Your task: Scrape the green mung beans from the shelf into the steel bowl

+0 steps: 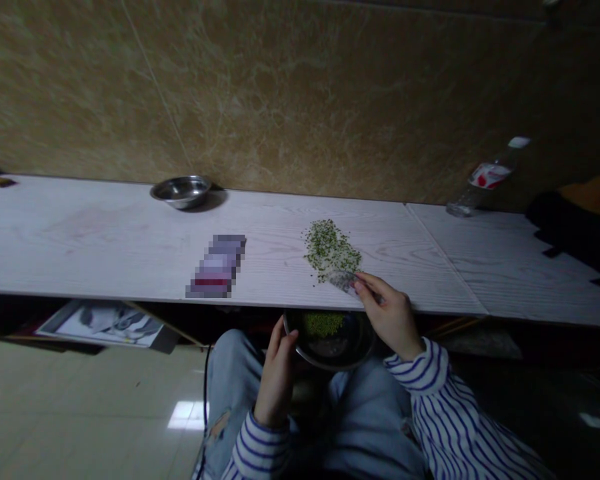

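Small green beans, like mung beans, lie in a loose patch (327,247) on the pale wood-grain counter (275,267). At the near edge of the patch, my right hand (390,317) pinches a thin, clear, rounded piece (343,280), its exact kind unclear. My left hand (279,373) grips the left rim of a metal bowl (330,365), thumb on the rim and fingers outside. The bowl sits over my lap, just below the counter's front edge, with more green beans (323,325) in it. Its far rim is hidden under the counter edge.
A shallow metal bowl (181,193) stands near the wall at the left. A blurred-out flat item (217,267) lies left of the beans. Toward the back right stands a clear bottle (487,177), beside dark cloth (570,230). An open drawer (105,325) juts out below the counter.
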The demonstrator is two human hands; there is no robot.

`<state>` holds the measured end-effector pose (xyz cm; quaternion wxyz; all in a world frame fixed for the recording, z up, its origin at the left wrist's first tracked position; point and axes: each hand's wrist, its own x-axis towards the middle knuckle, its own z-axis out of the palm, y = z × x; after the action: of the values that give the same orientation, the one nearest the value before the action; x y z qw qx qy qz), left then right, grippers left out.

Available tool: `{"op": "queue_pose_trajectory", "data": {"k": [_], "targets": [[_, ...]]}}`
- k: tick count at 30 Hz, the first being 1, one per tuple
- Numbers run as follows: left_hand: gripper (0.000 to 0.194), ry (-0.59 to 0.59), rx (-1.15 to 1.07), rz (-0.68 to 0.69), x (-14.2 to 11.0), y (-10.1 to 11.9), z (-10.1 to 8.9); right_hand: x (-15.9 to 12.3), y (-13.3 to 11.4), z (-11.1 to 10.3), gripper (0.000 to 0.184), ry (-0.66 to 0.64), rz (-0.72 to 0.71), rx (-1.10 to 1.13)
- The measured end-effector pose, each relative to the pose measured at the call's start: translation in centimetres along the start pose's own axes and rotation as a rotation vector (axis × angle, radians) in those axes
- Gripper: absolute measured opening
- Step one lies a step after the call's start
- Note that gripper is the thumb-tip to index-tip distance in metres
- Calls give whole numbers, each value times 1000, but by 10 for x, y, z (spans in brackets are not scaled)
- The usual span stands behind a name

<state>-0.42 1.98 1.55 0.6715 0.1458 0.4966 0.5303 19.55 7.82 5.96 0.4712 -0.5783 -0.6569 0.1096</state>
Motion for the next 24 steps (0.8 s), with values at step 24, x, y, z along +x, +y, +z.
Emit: {"op": "queue_pose_trajectory", "data": {"k": [24], "targets": [[52, 2, 15, 37, 6, -3, -6, -1, -15, 10, 25, -53, -56, 3]]}}
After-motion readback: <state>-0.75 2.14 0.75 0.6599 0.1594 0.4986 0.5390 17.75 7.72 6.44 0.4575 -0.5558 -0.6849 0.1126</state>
